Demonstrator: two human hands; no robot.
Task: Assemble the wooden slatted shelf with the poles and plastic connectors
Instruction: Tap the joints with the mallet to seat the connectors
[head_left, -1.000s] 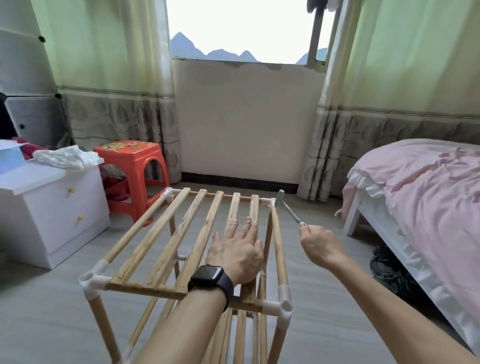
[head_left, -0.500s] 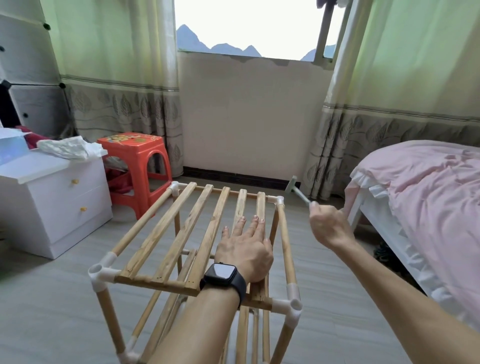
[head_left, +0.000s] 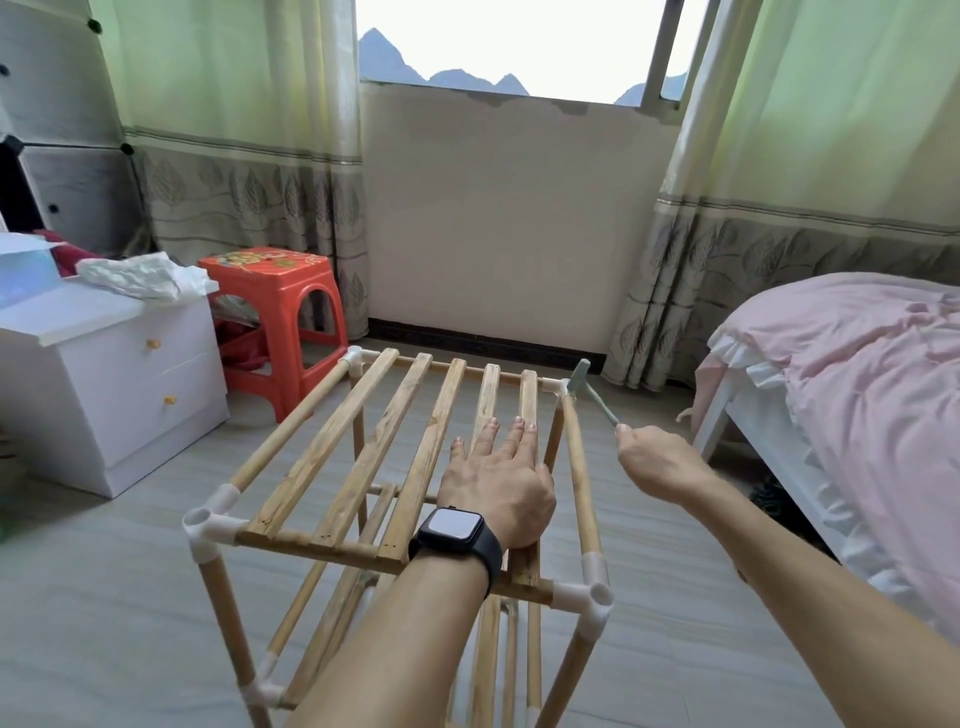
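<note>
The shelf (head_left: 395, 441) is standing upright on the floor (head_left: 104, 597), between a white drawer unit (head_left: 130, 384) on the left and a bed (head_left: 857, 374) on the right. The left hand (head_left: 498, 483) is lying flat on the top slats (head_left: 358, 457), towards their right side. Its fingers are straight and close together, so the grip is wide and holding nothing. A black watch (head_left: 454, 530) is sitting on that wrist.

The right hand (head_left: 660, 462) is hanging in the air just beside the right top pole (head_left: 575, 467). Its grip is curling round the handle of a small hammer (head_left: 578, 378). The hammer's head is sitting right at the white connector (head_left: 558, 385) on the far right corner of the shelf; whether it is touching is hard to tell. A lower level of slats is showing beneath the top one. An orange stool (head_left: 275, 296) is standing behind the shelf, beside the drawer unit.
</note>
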